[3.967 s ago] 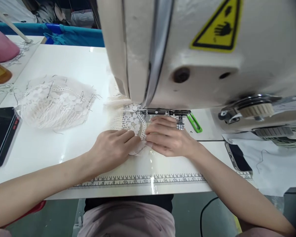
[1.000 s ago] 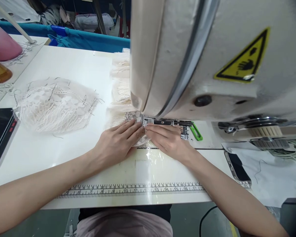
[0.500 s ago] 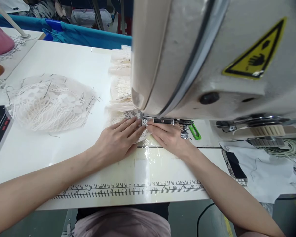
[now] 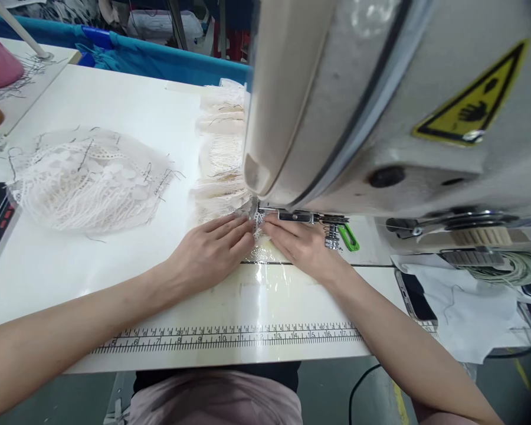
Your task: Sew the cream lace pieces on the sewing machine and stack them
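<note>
A strip of off-white lace fabric (image 4: 221, 156) with ruffles and fringe runs up the table to the left of the sewing machine (image 4: 292, 106). Its near end lies by the presser foot area, partly hidden by my fingers and the machine head. My left hand (image 4: 216, 245) rests flat on this end, fingers stretched out close together. On the other side my right hand (image 4: 298, 239) lies flat, fingertips touching the lace edge, partly covered by a metal attachment (image 4: 296, 216). The needle itself is hidden.
Another lace piece (image 4: 92, 183) with loose dark threads lies at the left. A green thread snipper (image 4: 348, 237) is right of my right hand. A phone (image 4: 418, 298) and white cloth (image 4: 460, 319) lie further right. A printed ruler (image 4: 230, 338) lines the front edge.
The lace near the foot has shifted, with less of its patterned end showing. My left fingers have drawn closer together; my right hand stays nearly in place. The view has shifted slightly.
</note>
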`<state>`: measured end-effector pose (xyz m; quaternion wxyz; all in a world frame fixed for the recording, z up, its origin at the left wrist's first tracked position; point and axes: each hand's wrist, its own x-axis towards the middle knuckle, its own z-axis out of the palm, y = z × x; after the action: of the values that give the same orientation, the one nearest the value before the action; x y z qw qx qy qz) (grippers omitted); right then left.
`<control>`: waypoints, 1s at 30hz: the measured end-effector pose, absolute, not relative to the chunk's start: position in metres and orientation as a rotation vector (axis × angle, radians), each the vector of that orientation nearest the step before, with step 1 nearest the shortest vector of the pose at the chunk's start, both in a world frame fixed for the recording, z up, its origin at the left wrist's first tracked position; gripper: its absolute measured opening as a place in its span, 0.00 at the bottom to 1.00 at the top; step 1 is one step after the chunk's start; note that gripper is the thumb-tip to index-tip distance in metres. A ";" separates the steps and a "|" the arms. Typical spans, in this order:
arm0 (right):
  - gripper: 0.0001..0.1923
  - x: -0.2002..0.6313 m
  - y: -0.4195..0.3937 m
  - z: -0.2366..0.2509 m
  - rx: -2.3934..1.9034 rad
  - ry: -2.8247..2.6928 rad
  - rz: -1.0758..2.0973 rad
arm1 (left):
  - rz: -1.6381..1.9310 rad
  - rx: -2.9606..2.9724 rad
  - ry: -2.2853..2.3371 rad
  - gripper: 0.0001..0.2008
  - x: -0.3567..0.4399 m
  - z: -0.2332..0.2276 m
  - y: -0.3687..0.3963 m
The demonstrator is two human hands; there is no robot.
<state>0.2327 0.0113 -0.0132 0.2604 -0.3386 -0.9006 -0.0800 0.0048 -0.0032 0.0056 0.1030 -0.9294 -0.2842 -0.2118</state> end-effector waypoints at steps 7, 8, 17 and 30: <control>0.10 0.219 0.004 -0.004 -0.875 -2.507 -0.371 | -0.603 -2.687 -0.914 0.12 0.004 0.010 -0.002; 0.10 0.217 0.004 -0.003 -0.872 -2.505 -0.345 | -0.604 -2.685 -0.921 0.12 0.004 0.010 -0.002; 0.05 0.212 0.002 -0.004 -0.926 -2.368 0.072 | -0.722 -2.708 -1.043 0.11 0.005 0.006 -0.004; 0.05 0.216 0.003 -0.004 -0.845 -2.366 0.082 | -0.667 -2.755 -0.967 0.16 0.002 0.005 0.000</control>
<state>0.2155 0.0028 -0.0036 0.3087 -0.3197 -0.8953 0.0309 0.0024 0.0002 0.0051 0.0732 -0.9173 -0.3221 -0.2223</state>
